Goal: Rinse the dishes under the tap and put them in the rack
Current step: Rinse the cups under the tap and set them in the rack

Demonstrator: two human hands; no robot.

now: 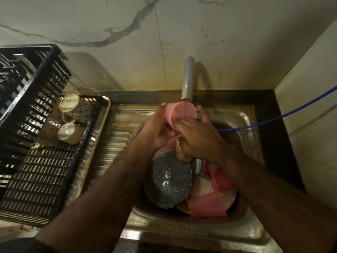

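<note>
Marbled wall tile [109, 24] is seen at the far side, stained and splashed near the tap [187, 79], with a steel sink [244, 121] set below it in a dark counter. Water is running from the tap in a thin stream into a pink cup [179, 111], which is held tilted, mouth turned toward the spout.

The cup is gripped by the left hand [156, 130], fingers curled round its left wall from below. The right hand [198, 132] is laid against the cup's near right side, fingers mostly straight; whether the thumb is hooked on the rim cannot be told. The cup is therefore lying between both hands, touching each, directly under the spout and above the sink bowl.

Step in hand is judged to be the rinse of this cup. It would be done well if the cup is turned under the stream so the whole inner wall is wetted, the rim is wiped by the right fingers, then the water is tipped out over the bowl before the carry. The grip should be kept firm, since wet plastic is likely slippery.

Still unrinsed in the bowl, near side: a speckled dark bowl [169, 179], a floral cup [182, 152], more pink plastic pieces [207, 205] and a plate, stacked loosely.

The black rack [45, 179] is placed at the left on a tray, well apart from the cup. Two pale mugs [70, 133] are already lying in its far end. A blue hose [291, 112] is run in from the right.
</note>
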